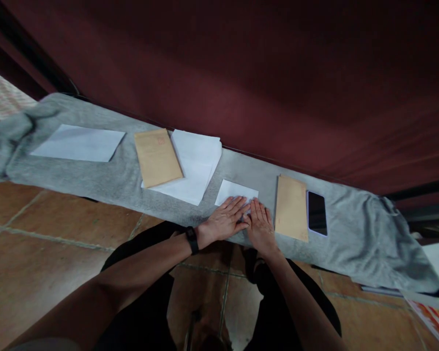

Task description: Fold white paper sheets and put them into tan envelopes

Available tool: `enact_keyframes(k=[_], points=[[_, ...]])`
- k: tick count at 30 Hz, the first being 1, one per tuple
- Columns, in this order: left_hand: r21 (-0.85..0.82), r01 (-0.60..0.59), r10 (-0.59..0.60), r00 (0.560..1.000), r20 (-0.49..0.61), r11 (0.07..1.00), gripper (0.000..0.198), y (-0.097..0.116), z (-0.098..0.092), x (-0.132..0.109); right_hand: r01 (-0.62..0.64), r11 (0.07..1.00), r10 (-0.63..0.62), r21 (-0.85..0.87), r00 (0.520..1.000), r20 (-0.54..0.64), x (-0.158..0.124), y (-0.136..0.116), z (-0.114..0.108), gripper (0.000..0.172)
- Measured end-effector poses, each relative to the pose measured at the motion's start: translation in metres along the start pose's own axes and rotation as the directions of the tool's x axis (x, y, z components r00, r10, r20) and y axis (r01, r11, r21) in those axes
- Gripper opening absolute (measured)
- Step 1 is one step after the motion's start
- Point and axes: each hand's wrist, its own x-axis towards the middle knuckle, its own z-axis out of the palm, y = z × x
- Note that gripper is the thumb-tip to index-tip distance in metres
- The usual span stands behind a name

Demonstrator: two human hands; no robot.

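A small folded sheet of white paper (237,189) lies on the grey cloth in front of me. My left hand (227,218) rests flat on its near edge, fingers stretched out, with a dark band on the wrist. Beside it my right hand (260,224) also presses flat on the paper, its fingers extended and the thumbs meeting. The near part of the paper is hidden under both hands. Just right of my right hand lies a brown envelope stack (291,207). Left of the paper, larger white sheets (193,168) lie partly under another brown envelope stack (157,158).
A phone (317,213) lies right of the right-hand envelopes. At the far left is a single white sheet (80,143). The grey cloth (362,229) covers a long narrow surface, wrinkled at both ends. A dark red panel (241,73) rises behind it; tiled floor (69,224) lies below.
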Motion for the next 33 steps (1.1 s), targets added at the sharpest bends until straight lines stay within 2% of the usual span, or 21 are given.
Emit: enact_keyframes(k=[5,11,17,23,28,30,33], points=[[0.007,0.001,-0.001,1.000,0.024,1.000,0.074,0.000,-0.004,-0.003,-0.002,1.000,0.002,0.000,1.000,0.010,-0.001,0.000,0.001,0.061],[0.026,0.071,-0.072,0.997,0.041,0.997,0.072,-0.004,-0.010,-0.005,-0.040,0.999,0.040,-0.001,0.999,-0.021,0.001,-0.003,0.000,0.063],[0.045,0.240,-0.240,0.971,-0.007,0.970,0.070,-0.023,-0.011,-0.005,-0.066,0.998,0.067,0.012,0.998,-0.021,0.001,-0.004,-0.003,0.064],[-0.020,0.424,-0.424,0.901,-0.093,0.905,0.058,-0.044,-0.016,0.011,-0.118,0.993,0.118,0.009,0.993,0.009,0.006,-0.010,-0.004,0.065],[-0.211,0.491,-0.522,0.843,-0.127,0.845,0.052,-0.059,-0.027,0.031,-0.161,0.987,0.161,0.004,0.986,0.036,0.014,-0.019,-0.003,0.067],[-0.329,0.530,-0.587,0.803,-0.101,0.782,0.053,-0.065,-0.028,0.036,-0.162,0.987,0.162,0.001,0.986,0.049,0.017,-0.022,-0.003,0.069],[-0.539,0.574,-0.702,0.710,-0.048,0.617,0.060,-0.075,-0.026,0.040,-0.157,0.988,0.156,0.010,0.986,0.052,0.019,-0.026,-0.005,0.071]])
